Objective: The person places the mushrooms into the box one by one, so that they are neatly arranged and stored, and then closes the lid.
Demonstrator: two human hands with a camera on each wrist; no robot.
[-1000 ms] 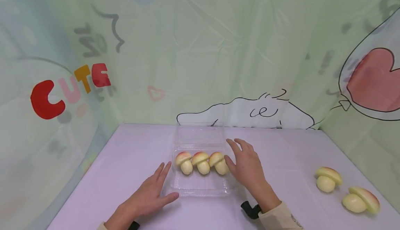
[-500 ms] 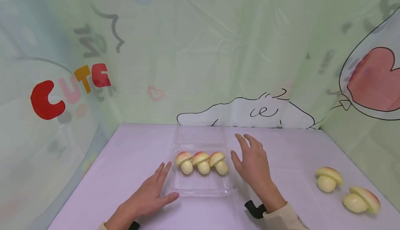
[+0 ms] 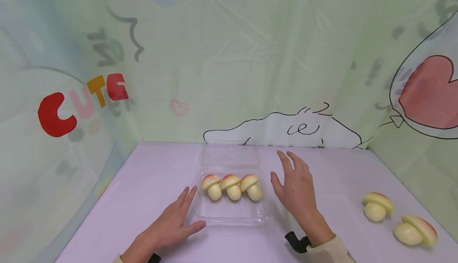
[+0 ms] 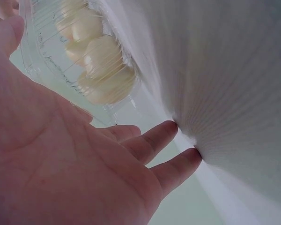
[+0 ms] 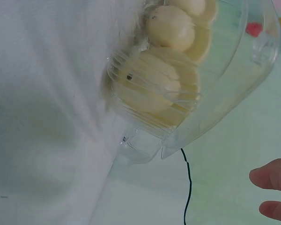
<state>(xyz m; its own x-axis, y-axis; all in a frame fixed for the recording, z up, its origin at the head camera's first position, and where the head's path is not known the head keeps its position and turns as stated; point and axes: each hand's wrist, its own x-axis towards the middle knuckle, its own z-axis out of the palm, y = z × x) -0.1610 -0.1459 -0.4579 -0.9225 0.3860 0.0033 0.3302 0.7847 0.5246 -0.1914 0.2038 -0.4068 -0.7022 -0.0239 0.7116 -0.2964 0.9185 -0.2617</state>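
Note:
Three mushroom-shaped buns [image 3: 230,187], cream with reddish-yellow caps, stand in a row in the back part of a clear plastic box [image 3: 232,214]. The box's hinged lid [image 3: 230,155] is folded back behind it. My left hand [image 3: 171,222] is spread along the box's left side, its fingertips on the cloth in the left wrist view. To the right of the box hangs my right hand [image 3: 295,185], fingers apart and slightly bent, holding nothing. The right wrist view shows the nearest bun [image 5: 150,82] through the box's ribbed wall, with two fingertips [image 5: 269,174] off to the side.
Two more mushroom-shaped buns, one farther back [image 3: 378,206] and one nearer [image 3: 415,230], lie at the right side of the table [image 3: 336,183]. Printed fabric walls [image 3: 232,64] enclose the table at the back and both sides.
My right hand has moved away from the rightmost bun, to the right and slightly back. The left hand and the buns in the box stay in place.

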